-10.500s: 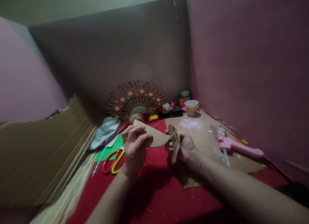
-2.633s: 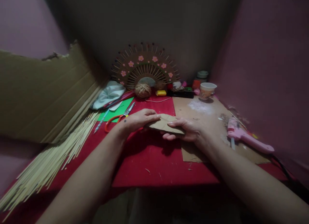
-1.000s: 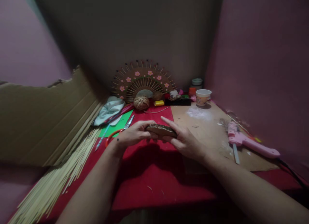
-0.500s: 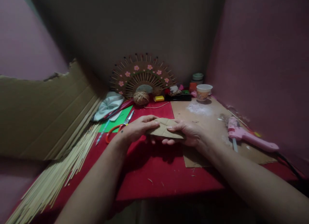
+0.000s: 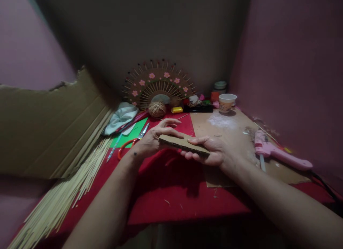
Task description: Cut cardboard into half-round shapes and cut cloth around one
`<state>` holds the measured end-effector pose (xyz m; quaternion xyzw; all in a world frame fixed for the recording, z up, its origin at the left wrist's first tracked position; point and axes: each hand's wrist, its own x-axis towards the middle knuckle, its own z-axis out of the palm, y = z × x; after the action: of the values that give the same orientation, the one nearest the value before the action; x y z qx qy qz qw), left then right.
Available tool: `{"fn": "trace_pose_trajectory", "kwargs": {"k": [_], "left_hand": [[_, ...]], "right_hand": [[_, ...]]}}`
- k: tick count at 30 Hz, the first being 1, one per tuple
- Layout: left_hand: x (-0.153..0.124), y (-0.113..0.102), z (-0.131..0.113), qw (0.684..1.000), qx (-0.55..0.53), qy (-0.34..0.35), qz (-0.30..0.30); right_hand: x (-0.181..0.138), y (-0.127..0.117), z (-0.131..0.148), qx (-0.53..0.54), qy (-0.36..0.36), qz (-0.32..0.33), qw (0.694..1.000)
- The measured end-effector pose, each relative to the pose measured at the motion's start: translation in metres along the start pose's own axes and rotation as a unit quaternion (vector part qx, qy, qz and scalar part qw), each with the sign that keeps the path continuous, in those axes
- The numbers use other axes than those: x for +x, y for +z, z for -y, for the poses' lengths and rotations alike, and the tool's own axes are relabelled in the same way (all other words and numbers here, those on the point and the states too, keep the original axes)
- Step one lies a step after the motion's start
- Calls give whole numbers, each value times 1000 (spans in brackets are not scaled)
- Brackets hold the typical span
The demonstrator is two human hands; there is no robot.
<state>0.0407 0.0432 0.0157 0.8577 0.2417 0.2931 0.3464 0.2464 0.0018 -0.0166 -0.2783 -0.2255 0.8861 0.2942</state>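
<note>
Cardboard piece: held up between the hands above the red cloth (image 5: 171, 192); small, flat, its corrugated cut edge facing the wearer, right end a little lower. This is the cardboard piece (image 5: 177, 140) being worked.
Right hand: right hand (image 5: 213, 149) pinches the piece's right end, thumb on top, fingers curled beneath.
Left hand: left hand (image 5: 154, 136) at the opposite end, fingers parted, one lying along the far edge, another raised clear. Thumb hidden; cannot tell whether it grips.
Step in hand: judged to be handling or shaping the piece; no tool in either hand.
Next move calls for: steady support from the right pinch, since the left hold looks looser; light pressure, as corrugated board may crease.
Left of left hand: scissors (image 5: 140, 135) just beside, partly on a green sheet (image 5: 138, 128); sticks (image 5: 66, 195) beyond the forearm.
Right of right hand: pink glue gun (image 5: 284, 157), well apart.
Beyond both hands: twine ball (image 5: 157, 109), flowered fan (image 5: 169, 71).
</note>
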Motion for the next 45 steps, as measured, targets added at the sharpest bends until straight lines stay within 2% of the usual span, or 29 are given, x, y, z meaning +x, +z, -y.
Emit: {"fn": "trace_pose_trajectory", "kwargs": {"k": [3,4,6,9,12,14,18,27,35,39,45], "left_hand": [[0,0,1,998,-47,-24,-26],[0,0,1,995,-76,-46,-51],[-1,0,4,977,-149,-89,-121],[1,4,9,942,-250,-109,-195],[3,9,11,924,-310,-102,-202],[5,12,12,922,-319,-104,-194],[5,15,12,933,-295,-115,-172],[5,17,12,940,-270,-121,-171],[5,16,7,944,-249,-136,-170],[7,17,5,927,-284,-167,-180],[9,28,8,884,-348,-261,-170]], "right_hand": [[3,-2,1,-23,-2,49,999],[5,-4,0,-29,-19,50,998],[10,-7,-1,-33,-68,13,997],[16,-7,-5,-44,-197,-67,977],[15,1,-9,-76,-345,-41,934],[12,8,-12,-119,-378,-9,918],[11,15,-17,-167,-381,0,909],[21,7,-18,-181,-435,-5,882],[18,9,-18,-185,-427,-23,885],[15,11,-18,-184,-404,-43,895],[15,6,-15,-135,-277,-86,948]]}}
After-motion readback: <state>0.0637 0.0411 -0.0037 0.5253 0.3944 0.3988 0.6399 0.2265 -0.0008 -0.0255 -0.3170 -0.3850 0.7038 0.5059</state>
